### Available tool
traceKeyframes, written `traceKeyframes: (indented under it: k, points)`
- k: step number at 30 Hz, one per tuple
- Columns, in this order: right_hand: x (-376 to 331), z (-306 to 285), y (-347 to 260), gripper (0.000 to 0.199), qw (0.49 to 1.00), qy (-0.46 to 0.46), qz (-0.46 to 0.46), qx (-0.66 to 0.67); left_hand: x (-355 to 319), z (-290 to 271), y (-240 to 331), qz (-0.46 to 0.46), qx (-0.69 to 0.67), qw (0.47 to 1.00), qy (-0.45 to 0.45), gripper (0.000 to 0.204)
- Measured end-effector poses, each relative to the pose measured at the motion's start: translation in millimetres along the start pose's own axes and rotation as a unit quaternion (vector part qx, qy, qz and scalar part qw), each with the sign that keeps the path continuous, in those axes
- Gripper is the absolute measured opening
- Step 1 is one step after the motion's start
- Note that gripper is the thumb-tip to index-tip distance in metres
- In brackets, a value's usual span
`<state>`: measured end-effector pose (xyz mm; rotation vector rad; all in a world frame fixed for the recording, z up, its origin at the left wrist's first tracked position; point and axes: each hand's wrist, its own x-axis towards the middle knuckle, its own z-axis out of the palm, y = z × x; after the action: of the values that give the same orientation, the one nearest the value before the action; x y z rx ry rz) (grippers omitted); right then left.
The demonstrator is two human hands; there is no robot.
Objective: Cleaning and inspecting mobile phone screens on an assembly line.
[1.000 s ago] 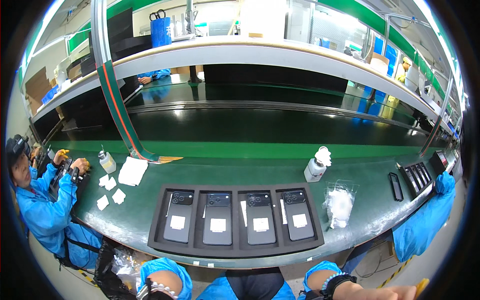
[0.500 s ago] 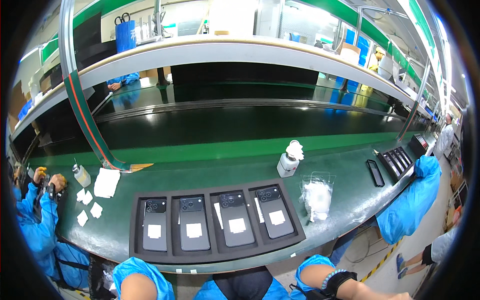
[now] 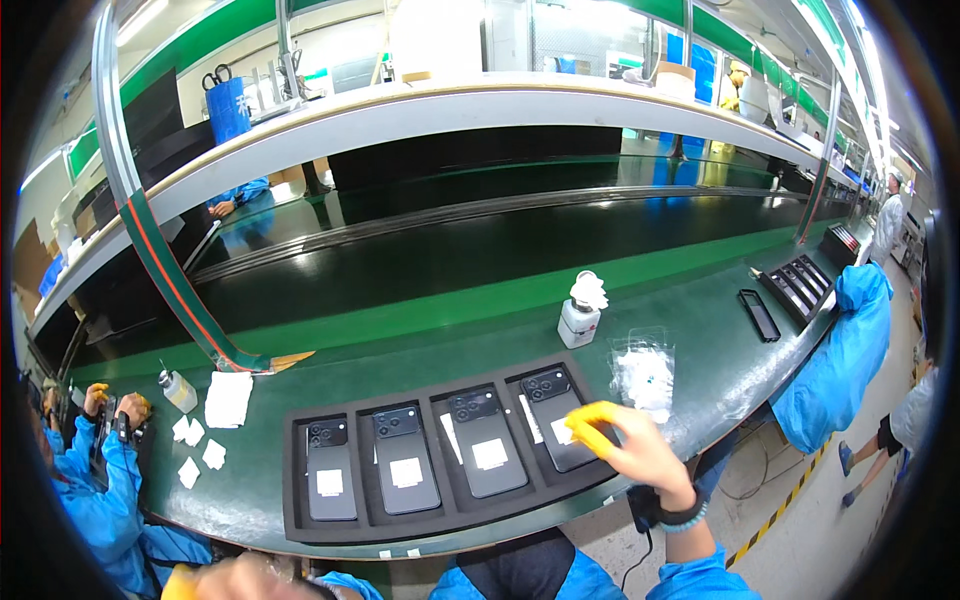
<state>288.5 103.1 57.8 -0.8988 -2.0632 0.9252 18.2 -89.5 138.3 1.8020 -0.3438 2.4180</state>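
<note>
A black foam tray on the bench holds several dark phones, each in its own slot with a white label on its back. My right hand, yellow covers on its fingertips and a beaded bracelet at the wrist, reaches over the right edge of the rightmost phone. Its fingers stretch out to the left beside the label; whether they touch the phone I cannot tell. My left hand is smeared by motion at the lower edge, in front of the tray's left end, with a yellow cover showing.
A white pump bottle topped with white wipes stands behind the tray, and a clear bag lies to its right. White cloths and a small bottle are at the left. Co-workers in blue sleeves flank the bench.
My right hand has come up from the lower right to the rightmost phone. My left hand has come into view at the lower edge. The whole view has tilted and shifted.
</note>
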Motion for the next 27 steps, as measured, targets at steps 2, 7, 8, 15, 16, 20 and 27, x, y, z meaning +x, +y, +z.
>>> traceKeyframes:
  k: [2, 7, 8, 15, 16, 20, 27]
  points:
    - [18, 8, 42, 0.017, 0.992, 0.048, -0.062, -0.102, -10, -11, -33, -0.212, -0.018, 0.974, 0.082, 0.014]
    - [53, -15, 84, 0.023, 0.989, 0.026, -0.027, -0.144, -77, -11, -157, -0.514, 0.28, 0.744, -0.322, 0.025]
    - [60, -14, 92, 0.025, 0.985, -0.019, -0.037, -0.166, -103, -8, -167, -0.523, 0.265, 0.719, -0.374, 0.028]
    - [82, -17, 94, 0.041, 0.956, -0.157, -0.02, -0.245, -175, -13, -181, -0.535, 0.172, 0.677, -0.474, 0.059]
    - [84, -20, 86, 0.042, 0.939, -0.194, -0.013, -0.282, -176, -16, -180, -0.521, 0.182, 0.675, -0.489, 0.059]
    - [106, -30, 89, 0.037, 0.925, -0.249, -0.015, -0.287, -178, -13, -175, -0.502, 0.201, 0.685, -0.488, 0.056]
    - [136, -26, 86, 0.034, 0.899, -0.294, 0.01, -0.324, -178, -10, -176, -0.531, 0.2, 0.665, -0.486, 0.05]
